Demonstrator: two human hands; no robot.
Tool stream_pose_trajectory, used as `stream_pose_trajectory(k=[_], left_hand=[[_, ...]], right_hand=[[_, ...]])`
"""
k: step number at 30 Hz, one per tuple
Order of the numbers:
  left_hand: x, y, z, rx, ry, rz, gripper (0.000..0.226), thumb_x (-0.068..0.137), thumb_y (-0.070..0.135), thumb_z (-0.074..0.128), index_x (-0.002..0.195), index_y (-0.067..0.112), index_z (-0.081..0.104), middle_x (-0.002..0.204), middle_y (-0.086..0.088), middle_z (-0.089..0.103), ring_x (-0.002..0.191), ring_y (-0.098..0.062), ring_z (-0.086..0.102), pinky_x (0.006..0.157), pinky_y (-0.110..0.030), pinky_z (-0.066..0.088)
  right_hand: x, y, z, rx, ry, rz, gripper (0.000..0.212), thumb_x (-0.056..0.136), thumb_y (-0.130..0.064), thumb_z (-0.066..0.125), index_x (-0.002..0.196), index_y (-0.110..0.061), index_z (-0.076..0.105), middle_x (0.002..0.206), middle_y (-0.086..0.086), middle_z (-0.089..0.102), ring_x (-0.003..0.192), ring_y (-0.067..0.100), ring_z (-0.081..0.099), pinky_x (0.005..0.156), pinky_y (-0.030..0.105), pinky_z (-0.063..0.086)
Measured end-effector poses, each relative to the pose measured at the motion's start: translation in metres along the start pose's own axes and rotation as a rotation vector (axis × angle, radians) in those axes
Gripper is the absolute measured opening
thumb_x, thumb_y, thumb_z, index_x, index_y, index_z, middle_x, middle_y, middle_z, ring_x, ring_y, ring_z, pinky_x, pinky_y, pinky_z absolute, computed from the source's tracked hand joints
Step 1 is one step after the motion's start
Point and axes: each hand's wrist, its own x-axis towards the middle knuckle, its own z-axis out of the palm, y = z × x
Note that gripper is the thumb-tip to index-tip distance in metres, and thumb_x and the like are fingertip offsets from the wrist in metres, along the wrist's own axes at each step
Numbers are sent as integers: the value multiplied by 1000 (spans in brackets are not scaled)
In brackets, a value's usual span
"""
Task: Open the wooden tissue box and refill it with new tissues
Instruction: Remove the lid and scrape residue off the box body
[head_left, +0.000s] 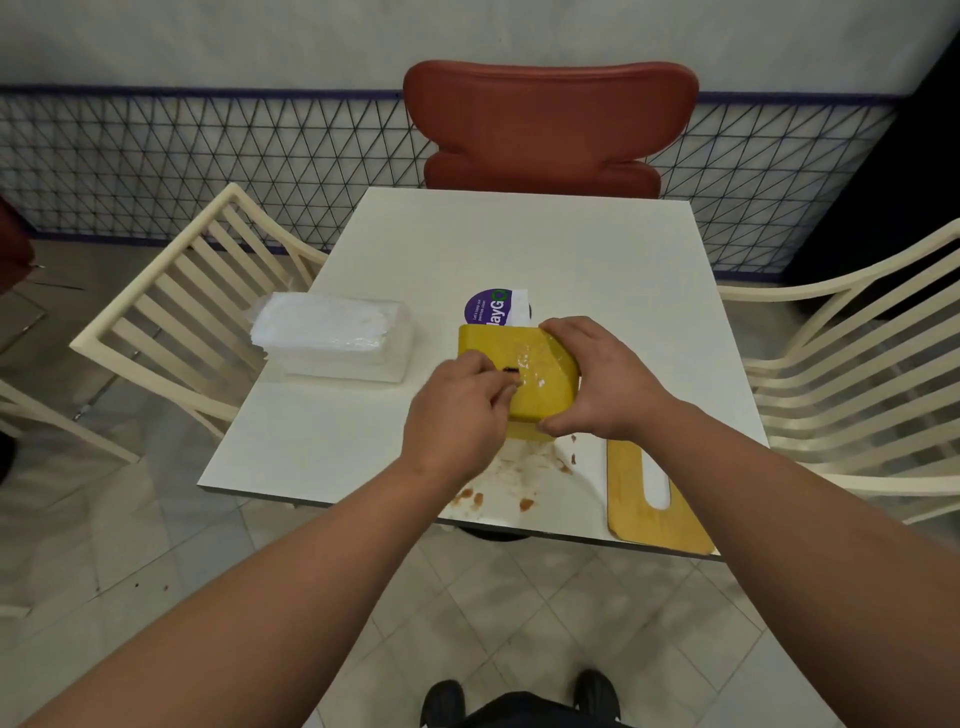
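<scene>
Seen from the head camera, the wooden box (519, 374) sits mid-table (467, 244), the right hand (597, 379) curled around its right side while the left hand (457, 410) pinches at something dark on top, its lid (649, 493) lying at the near edge. Likely risks: the box tips if the pinch tugs hard, the lid gets elbowed off, or fresh tissues (332, 332) from the pack on the left touch the brown stains (519, 483).

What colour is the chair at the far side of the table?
Reddish-brown chair, clearest in the head view.
</scene>
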Motion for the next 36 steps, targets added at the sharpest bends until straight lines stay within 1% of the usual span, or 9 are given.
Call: stream_pose_trajectory(k=[3, 8, 12, 17, 19, 24, 30, 33, 36], left_hand=[[2, -6, -1, 8, -6, 20, 19, 89, 26, 59, 95, 19, 76, 88, 0, 61, 79, -25, 58, 64, -30, 48], [14, -16, -5, 15, 27, -72, 17, 91, 23, 61, 98, 18, 75, 93, -1, 61, 83, -25, 59, 69, -30, 48], [-11, -12, -4, 2, 18, -9, 18, 90, 23, 61, 98, 17, 75, 88, 1, 61, 78, -23, 58, 64, -30, 49], [-14, 10, 13, -17, -51, 108, 23, 88, 26, 56, 100, 20, 74, 89, 2, 62, 77, -25, 57, 58, -36, 52], [-13, 7, 10, 4, -57, 124, 23, 88, 28, 56, 100, 21, 74, 89, 3, 61, 78, -24, 57, 58, -36, 52], [-10, -12, 1, 4, 42, -1, 21, 87, 26, 58, 95, 18, 76, 84, 2, 60, 74, -23, 58, 58, -31, 50], [-7, 1, 6, 16, -42, 92, 23, 87, 29, 56, 96, 21, 75, 86, 2, 61, 76, -24, 58, 59, -33, 51], [7, -14, -8, 48, -9, 22, 20, 88, 27, 58, 95, 20, 76, 88, 0, 62, 79, -25, 59, 64, -32, 50], [29, -21, -16, 80, -59, -26, 20, 92, 28, 57, 101, 21, 75, 97, -1, 61, 88, -23, 58, 71, -30, 46]], right_hand=[[0, -1, 1, 1, 2, 2, 112, 43, -46, 82, 143, -27, 36, 139, -10, 38, 124, 15, 43, 95, 36, 46], [0, -3, -1, -13, -5, 12, 111, 47, -40, 87, 144, -28, 35, 140, -11, 36, 124, 14, 42, 93, 35, 47], [2, -3, -1, -21, -12, 8, 112, 47, -42, 86, 144, -27, 34, 141, -10, 36, 125, 14, 41, 93, 35, 47], [2, -3, 0, -5, 5, 2, 111, 43, -55, 75, 143, -27, 37, 138, -10, 39, 123, 15, 44, 94, 37, 48], [2, -2, -1, -7, 2, 8, 112, 43, -54, 77, 144, -27, 36, 140, -10, 38, 124, 15, 43, 95, 35, 47], [3, -3, 1, -12, -4, 15, 112, 47, -42, 86, 145, -27, 34, 142, -10, 36, 125, 14, 41, 94, 34, 47], [1, -2, -1, -4, 0, -5, 108, 48, -40, 87, 143, -27, 37, 137, -11, 38, 122, 15, 44, 91, 33, 48], [1, -4, -3, -10, -4, 4, 111, 48, -40, 88, 144, -26, 35, 139, -10, 37, 123, 15, 43, 92, 34, 47], [0, -4, -3, -12, -6, 10, 111, 48, -39, 89, 144, -27, 35, 139, -10, 37, 123, 15, 42, 91, 32, 46]])
